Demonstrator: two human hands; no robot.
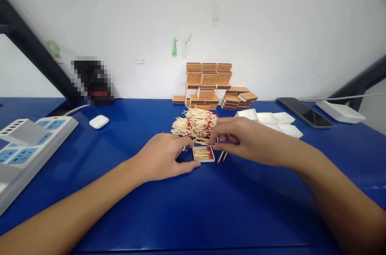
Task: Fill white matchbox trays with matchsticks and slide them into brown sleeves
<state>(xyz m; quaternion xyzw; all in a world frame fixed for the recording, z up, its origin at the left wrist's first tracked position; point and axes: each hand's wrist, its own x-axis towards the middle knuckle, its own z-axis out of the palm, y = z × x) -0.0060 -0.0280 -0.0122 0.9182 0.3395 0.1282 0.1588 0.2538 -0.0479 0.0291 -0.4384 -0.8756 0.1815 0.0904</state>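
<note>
A small white matchbox tray [204,160] lies on the blue table, filled with red-tipped matches [202,153] placed side by side. My left hand [165,156] grips its left end between thumb and forefinger. At the tray's upper right corner, my right hand [238,136] has its fingertips drawn into a pinch. What sits between those fingertips, if anything, is too small to make out. Right behind the tray rises a loose heap of matches [194,123], partly covered by my right hand. A couple of stray matches [222,157] lie just right of the tray.
Several matchboxes [208,80] are stacked against the white wall, with more boxes [239,97] beside them. White empty trays [267,118] lie behind my right forearm. A phone [303,111] and white device [340,111] are far right. Left are an earbud case [99,121] and power strip [45,148].
</note>
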